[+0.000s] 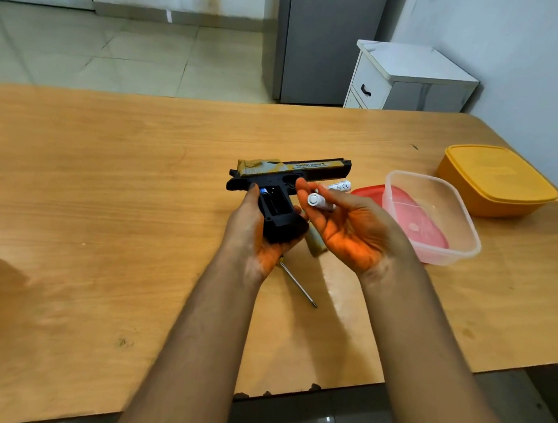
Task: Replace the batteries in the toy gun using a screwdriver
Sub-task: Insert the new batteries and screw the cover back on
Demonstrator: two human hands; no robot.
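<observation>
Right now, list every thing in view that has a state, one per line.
toy gun: held up off the table, battery compartment open, one battery seated inside
left hand: grips the gun's handle
right hand: palm up, holds loose batteries
batteries: out of the gun, in the right hand
screwdriver: lying on the table, unused
clear container: open, lid off
red lid: off, lying partly under the clear container
yellow container: lidded

table [103, 165] | screwdriver [297, 284]; clear tub [441, 221]; red lid [369, 191]; yellow box [494, 180]
</observation>
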